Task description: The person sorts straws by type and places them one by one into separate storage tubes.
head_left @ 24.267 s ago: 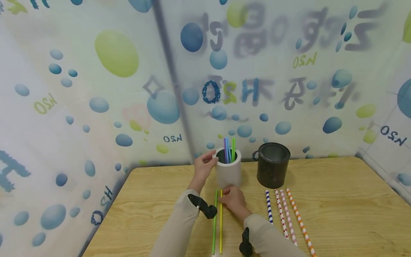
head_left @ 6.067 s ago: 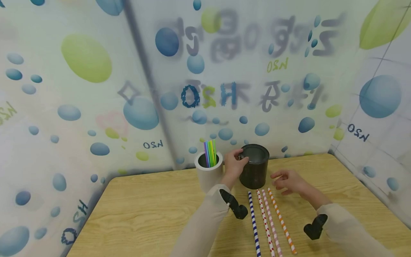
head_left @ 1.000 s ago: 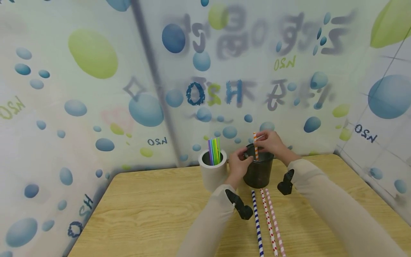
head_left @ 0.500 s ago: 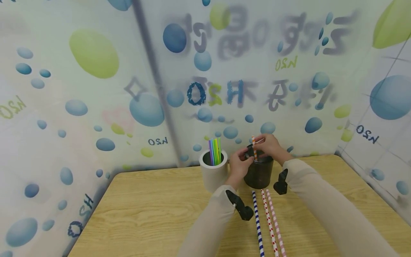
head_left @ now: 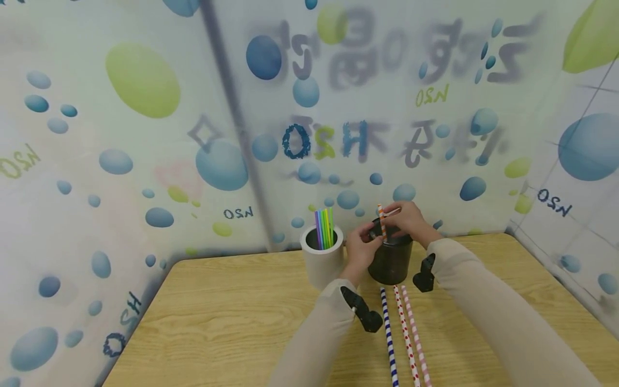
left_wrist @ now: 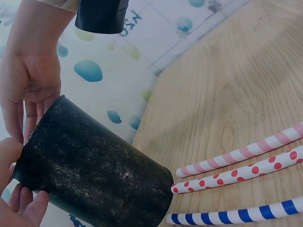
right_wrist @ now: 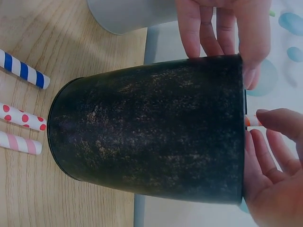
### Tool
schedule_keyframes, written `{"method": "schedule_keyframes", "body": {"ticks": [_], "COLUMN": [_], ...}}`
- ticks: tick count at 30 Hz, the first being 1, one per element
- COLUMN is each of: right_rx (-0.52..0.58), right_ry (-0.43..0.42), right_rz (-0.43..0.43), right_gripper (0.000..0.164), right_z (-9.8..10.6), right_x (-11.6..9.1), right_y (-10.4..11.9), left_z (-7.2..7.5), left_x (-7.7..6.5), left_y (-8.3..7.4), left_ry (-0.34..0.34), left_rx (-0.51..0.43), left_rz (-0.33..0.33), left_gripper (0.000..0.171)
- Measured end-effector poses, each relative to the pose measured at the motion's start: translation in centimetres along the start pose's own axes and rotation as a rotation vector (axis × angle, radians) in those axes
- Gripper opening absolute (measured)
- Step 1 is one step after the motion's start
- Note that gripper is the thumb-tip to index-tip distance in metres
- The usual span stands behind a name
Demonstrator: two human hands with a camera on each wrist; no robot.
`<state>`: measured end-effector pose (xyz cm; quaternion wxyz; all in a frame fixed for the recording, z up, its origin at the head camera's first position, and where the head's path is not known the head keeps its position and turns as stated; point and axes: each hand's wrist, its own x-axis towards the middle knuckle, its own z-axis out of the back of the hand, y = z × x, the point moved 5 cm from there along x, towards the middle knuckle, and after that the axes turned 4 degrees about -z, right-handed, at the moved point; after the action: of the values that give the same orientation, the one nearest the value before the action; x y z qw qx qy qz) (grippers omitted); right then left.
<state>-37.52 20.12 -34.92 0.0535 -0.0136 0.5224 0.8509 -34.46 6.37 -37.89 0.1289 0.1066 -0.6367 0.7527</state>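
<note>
In the head view my left hand grips the rim of a dark, scuffed pot, thumb over the edge and fingers along the side. My right hand is above the same pot, pinching an orange-and-white striped paper straw that stands nearly upright with its lower part inside. Only a short piece of this straw shows past the rim in the right wrist view. On the table before the pot lie three paper straws: blue-striped, red-dotted and pink-striped.
A whitish pot stands just left of the dark one, with several plain coloured straws upright in it. Both pots are near the back edge of the wooden table, close to a patterned fabric wall.
Green and yellow straws left the table; the white pot's bunch grew. My left hand moved to the dark pot. The orange-striped straw went from the table into that pot, lowering slightly this last second.
</note>
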Motion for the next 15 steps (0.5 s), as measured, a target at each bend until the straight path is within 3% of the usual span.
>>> {"method": "schedule_keyframes", "body": {"ticks": [15], "right_rx": [-0.005], "right_ry": [0.097], "right_rz": [0.048], "right_gripper": [0.04], "right_z": [1.5], "right_x": [-1.9], "right_y": [0.3], "left_z": [-0.1], "left_x": [0.0], "left_y": [0.3], "left_ry": [-0.018], "left_rx": [0.035], "left_rz": [0.03], "left_gripper": [0.035]}}
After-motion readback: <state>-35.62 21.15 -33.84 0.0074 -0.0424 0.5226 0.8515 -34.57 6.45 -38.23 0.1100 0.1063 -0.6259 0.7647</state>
